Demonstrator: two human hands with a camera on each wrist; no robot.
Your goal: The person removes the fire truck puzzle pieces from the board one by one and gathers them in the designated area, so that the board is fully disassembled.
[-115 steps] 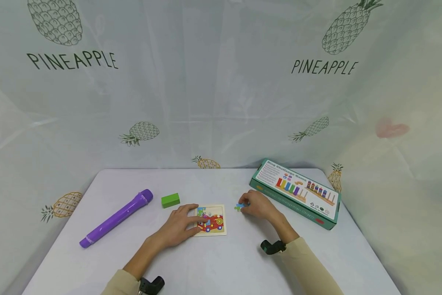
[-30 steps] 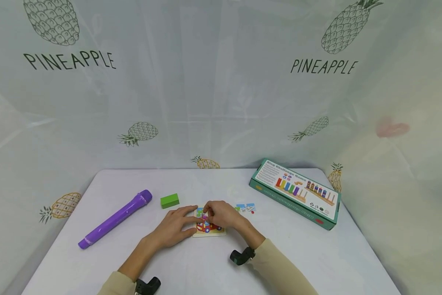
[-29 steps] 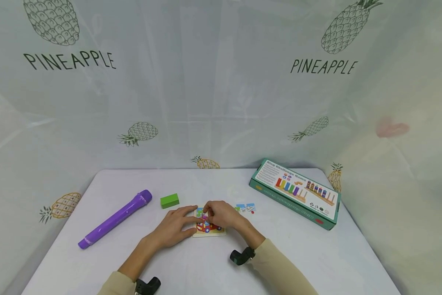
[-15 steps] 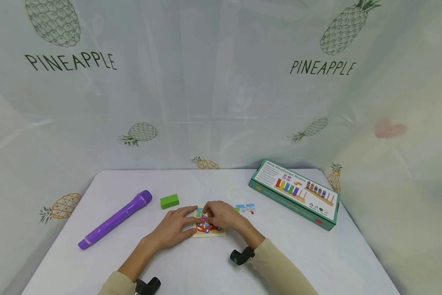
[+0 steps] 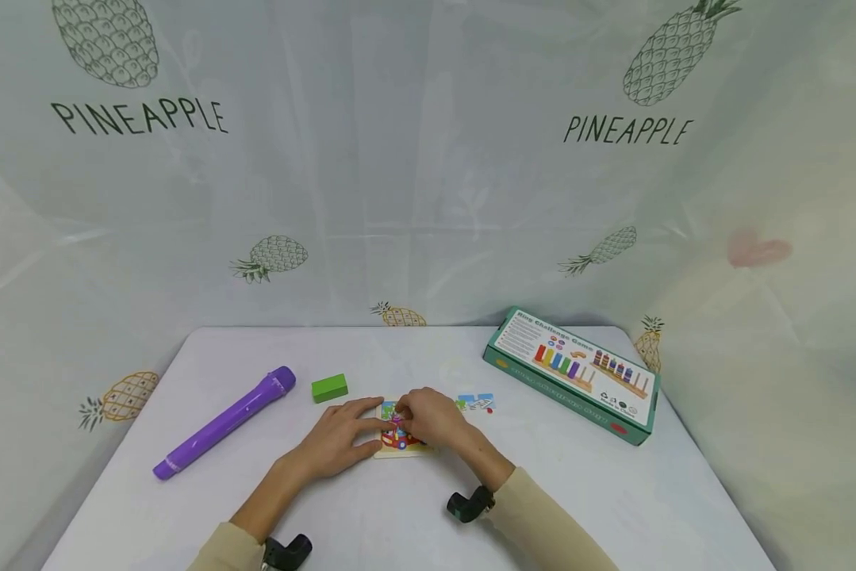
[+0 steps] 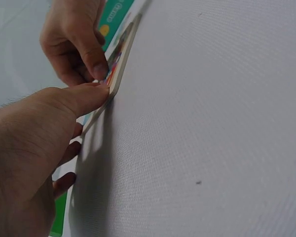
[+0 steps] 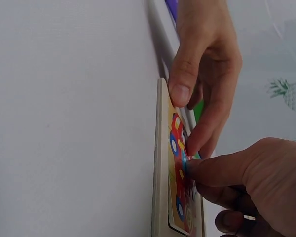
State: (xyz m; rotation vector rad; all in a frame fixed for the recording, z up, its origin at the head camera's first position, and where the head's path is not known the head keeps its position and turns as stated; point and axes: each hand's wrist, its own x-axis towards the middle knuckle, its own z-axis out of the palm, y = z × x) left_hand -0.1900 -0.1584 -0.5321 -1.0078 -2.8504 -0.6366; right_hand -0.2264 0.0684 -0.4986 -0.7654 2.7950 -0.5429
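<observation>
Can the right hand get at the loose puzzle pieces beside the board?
Probably yes: the loose puzzle pieces lie in plain view close by the right hand, with nothing seen blocking them. That hand is over the puzzle board, though, so it would likely need to draw back.

A purple tube [image 5: 224, 423] lies left of the green block [image 5: 330, 388], a game box [image 5: 573, 374] well right of the block, pineapple-printed sheeting [image 5: 428, 190] behind the block.

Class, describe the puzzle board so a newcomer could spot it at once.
On the white table, find the green box at the far right. By its left end lie loose puzzle pieces; left of them, the flat puzzle board. Its pale frame and red vehicle picture set it apart from the plain green block.
</observation>
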